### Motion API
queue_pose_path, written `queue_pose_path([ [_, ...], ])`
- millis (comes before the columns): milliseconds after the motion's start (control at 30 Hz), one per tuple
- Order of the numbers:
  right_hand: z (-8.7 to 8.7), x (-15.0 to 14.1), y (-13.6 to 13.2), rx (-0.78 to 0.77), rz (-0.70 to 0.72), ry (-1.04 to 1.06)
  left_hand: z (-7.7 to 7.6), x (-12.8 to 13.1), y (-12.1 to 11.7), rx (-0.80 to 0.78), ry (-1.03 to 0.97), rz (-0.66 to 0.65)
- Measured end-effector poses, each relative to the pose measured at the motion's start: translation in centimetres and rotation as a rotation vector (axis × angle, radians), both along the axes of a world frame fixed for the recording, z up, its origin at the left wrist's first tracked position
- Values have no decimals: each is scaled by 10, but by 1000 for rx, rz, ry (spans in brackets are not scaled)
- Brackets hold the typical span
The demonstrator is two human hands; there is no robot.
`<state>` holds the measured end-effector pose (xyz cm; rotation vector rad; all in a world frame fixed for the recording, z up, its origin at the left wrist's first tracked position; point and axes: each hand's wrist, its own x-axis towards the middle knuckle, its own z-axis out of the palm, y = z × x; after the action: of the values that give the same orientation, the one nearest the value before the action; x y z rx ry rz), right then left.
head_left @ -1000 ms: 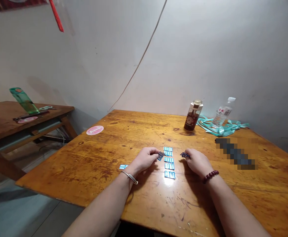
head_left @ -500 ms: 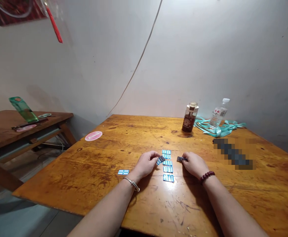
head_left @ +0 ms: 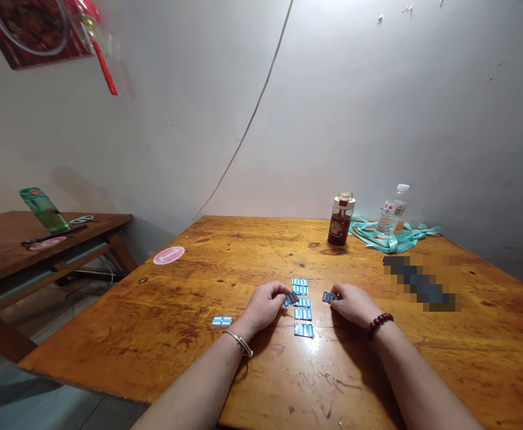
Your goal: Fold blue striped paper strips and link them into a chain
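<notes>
My left hand [head_left: 265, 306] is closed on small cards with blue-and-white and dark faces [head_left: 291, 297], held at the left edge of a column of cards. To the right of that column, my right hand [head_left: 353, 306] pinches a small dark card with pale panels [head_left: 328, 297]. Several blue-and-white cards [head_left: 303, 314] lie in the column on the wooden table [head_left: 261, 382], between my hands. Another blue-and-white card [head_left: 222, 321] rests by itself, left of my left wrist. The print on the cards is too small to read.
Behind my right hand stand a brown-filled bottle [head_left: 341, 221] and a clear water bottle [head_left: 391, 212] among turquoise ribbon [head_left: 400, 240]. A pixelated dark object [head_left: 422, 283] lies at right, a pink round sticker [head_left: 168, 255] at left. A second table [head_left: 1, 245] holds a green bottle [head_left: 46, 212].
The view has tilted up slightly, so everything sits lower. The card in my right hand has turned, showing more of its dark panelled face. My left hand still grips its cards.
</notes>
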<state>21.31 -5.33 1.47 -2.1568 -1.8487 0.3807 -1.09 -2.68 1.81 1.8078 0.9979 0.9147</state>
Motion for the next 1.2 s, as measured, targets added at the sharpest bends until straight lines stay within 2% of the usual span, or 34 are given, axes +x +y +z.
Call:
queue_pose_path([
  [167,3,-3,-3,-2,19,35,-1,-2,2,14,13,-14],
  [333,4,1,-8,-151,163,152,0,0,-2,19,41,2],
  [400,5,4,-7,-93,94,79,-2,2,-4,20,60,-18],
  [500,11,-2,-6,116,59,57,-3,5,-8,18,50,-32],
  [600,20,-21,-11,190,197,381,-2,7,-13,23,-6,-46],
  [667,23,-36,-17,141,306,593,1,7,-16,26,-60,-69],
  [800,24,-54,-25,56,241,868,5,7,-18,-24,-203,-107],
  [933,22,-57,-23,-71,208,1125,1,8,-12,-69,-224,-54],
  [1000,18,-57,-19,-12,140,1084,-4,12,-7,-35,-223,-24],
  [1100,8,-56,-10,208,103,764,-10,18,2,1,-195,10],
  [1133,5,-55,-7,237,87,668,-10,19,5,3,-181,25],
  [1200,-2,-53,-2,212,32,608,-11,19,10,23,-143,69],
])
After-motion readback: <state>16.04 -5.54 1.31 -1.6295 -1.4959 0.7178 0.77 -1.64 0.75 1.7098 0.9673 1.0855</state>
